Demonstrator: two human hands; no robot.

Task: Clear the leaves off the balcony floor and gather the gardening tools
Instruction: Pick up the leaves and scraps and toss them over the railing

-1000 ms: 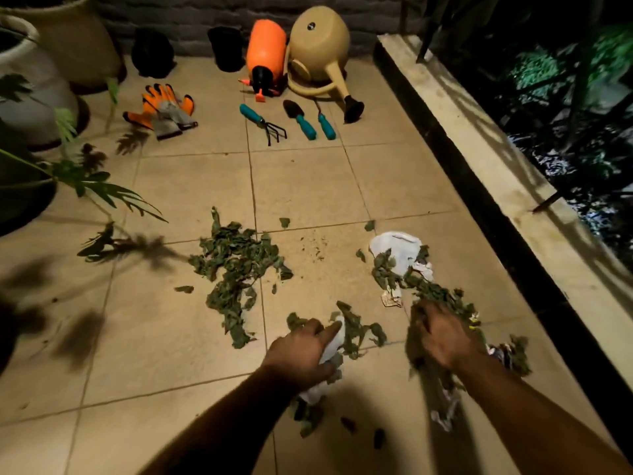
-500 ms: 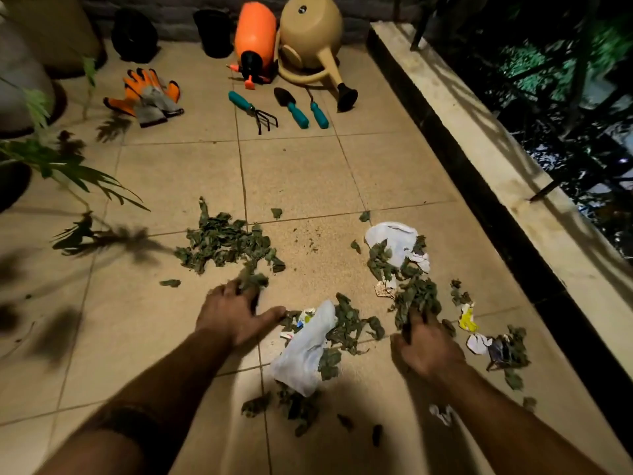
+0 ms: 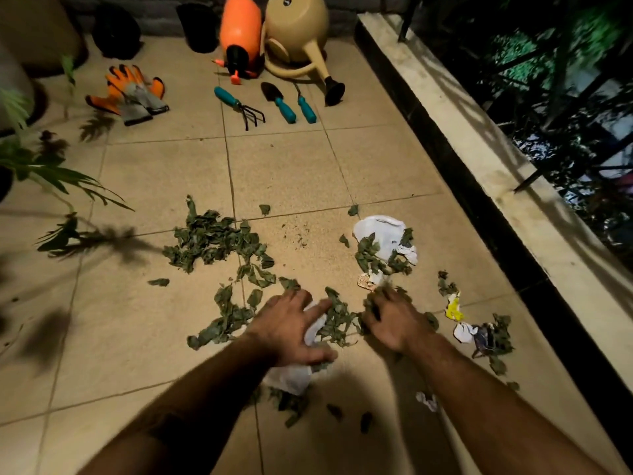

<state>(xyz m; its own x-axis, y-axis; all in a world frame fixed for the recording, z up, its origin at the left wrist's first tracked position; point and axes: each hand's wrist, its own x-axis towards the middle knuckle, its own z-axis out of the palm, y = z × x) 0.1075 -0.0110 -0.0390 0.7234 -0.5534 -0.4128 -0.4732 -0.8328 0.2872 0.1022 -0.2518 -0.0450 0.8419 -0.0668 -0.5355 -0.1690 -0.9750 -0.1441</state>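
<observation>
Beige floor tiles (image 3: 284,166) of a night-lit balcony run up to a low parapet ledge (image 3: 479,149) along the right edge. Scattered green leaves (image 3: 212,238) lie across the middle of the floor, mixed with a crumpled white bag (image 3: 380,231) and small scraps of litter (image 3: 454,308) nearer the ledge.

Both hands are down among the leaves at the near-middle of the floor. Left hand (image 3: 291,325) lies flat with fingers spread, pressing on leaves and a white plastic scrap (image 3: 291,377). Right hand (image 3: 394,320) has its fingers curled into a clump of leaves; blur hides whether it truly grips them.

The step in hand looks like raking leaves into 1 heap. Next, the far pile probably needs drawing in too, then lifting.

At the far edge by the wall, the tools lie together: hand rake (image 3: 239,106), trowel (image 3: 279,101), a third teal-handled tool (image 3: 305,106) and orange gloves (image 3: 132,94). Orange sprayer (image 3: 239,32) and tan watering can (image 3: 296,29) lie beside them; their contents cannot be seen. 2 dark pots (image 3: 198,25) stand against the wall.
</observation>
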